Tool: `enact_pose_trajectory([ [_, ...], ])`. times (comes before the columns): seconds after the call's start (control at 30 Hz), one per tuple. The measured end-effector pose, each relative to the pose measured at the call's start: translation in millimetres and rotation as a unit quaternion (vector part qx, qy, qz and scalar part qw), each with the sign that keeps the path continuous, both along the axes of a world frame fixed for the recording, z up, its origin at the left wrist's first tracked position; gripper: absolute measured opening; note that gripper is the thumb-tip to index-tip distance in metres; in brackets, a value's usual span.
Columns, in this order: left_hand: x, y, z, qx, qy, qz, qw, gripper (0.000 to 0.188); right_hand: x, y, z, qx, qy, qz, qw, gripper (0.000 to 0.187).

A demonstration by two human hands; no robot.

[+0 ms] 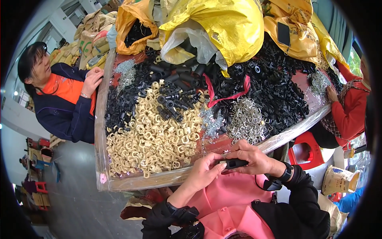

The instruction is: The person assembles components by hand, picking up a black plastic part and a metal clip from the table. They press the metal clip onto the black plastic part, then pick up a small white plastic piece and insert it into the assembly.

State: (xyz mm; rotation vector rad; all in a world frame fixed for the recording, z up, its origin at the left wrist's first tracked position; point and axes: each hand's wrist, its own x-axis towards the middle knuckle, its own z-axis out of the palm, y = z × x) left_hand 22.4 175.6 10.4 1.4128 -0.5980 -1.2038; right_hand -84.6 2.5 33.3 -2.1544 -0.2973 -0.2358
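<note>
At the near edge of the table, both my hands meet around a short black plastic tube-like part. My right hand wraps its fingers over the black part. My left hand pinches at its left end, where a small pale bit shows between thumb and fingers; its kind is too small to tell. Just beyond my hands lie a heap of silver bent metal hooks and a smaller pile of tiny silver metal pieces. To their left spreads a large heap of beige plastic ring-shaped pieces.
Black plastic parts cover much of the wooden-rimmed table. Yellow sacks stand along the far side, with a phone on one. Co-workers sit at left and right. A red stool stands nearby.
</note>
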Motion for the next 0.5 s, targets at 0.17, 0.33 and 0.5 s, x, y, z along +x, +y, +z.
enact_pose_trajectory([
  [0.17,-1,-3,-4,-0.002,-0.09,0.004,0.996,0.026,3,8,-8,0.0,0.001,-0.041,0.999,0.048],
  [0.33,4,-6,-12,-0.025,-0.178,0.022,0.983,0.037,5,17,-15,0.058,0.024,-0.077,0.995,0.051],
  [0.5,10,-12,0,-0.065,0.024,0.058,0.996,0.052,11,1,-9,0.096,-0.016,0.027,0.995,0.063],
])
